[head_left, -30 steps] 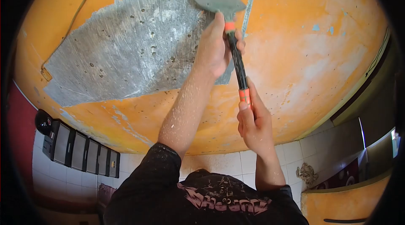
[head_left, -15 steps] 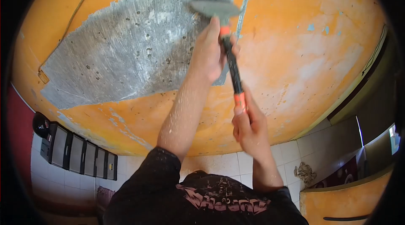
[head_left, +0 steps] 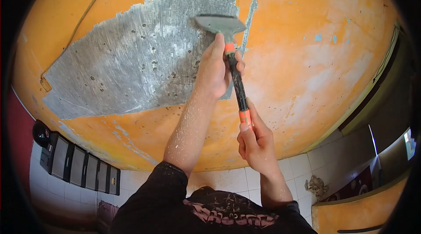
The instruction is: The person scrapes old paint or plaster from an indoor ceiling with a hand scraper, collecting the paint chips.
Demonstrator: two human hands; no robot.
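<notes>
A long-handled scraper with a wide grey head and a black-and-orange handle lies against the bare grey patch of the orange wall. My left hand wraps the handle just below the head, thumb laid along its neck. Lower down, my right hand grips the orange end of the handle. Paint flecks cover my left forearm. A narrow grey strip of stripped wall runs right of the blade, and the patch's upper edge is ragged.
A cable runs down the wall's left side to a small box. Below left stands a black-and-grey drawer unit with a black helmet on it. A crumpled cloth lies on the white tiles, near a low orange partition.
The scraper and both hands sit slightly lower and a little further left in view. The wall patch also appears lower, so the view has shifted. Both hands keep their grip.
</notes>
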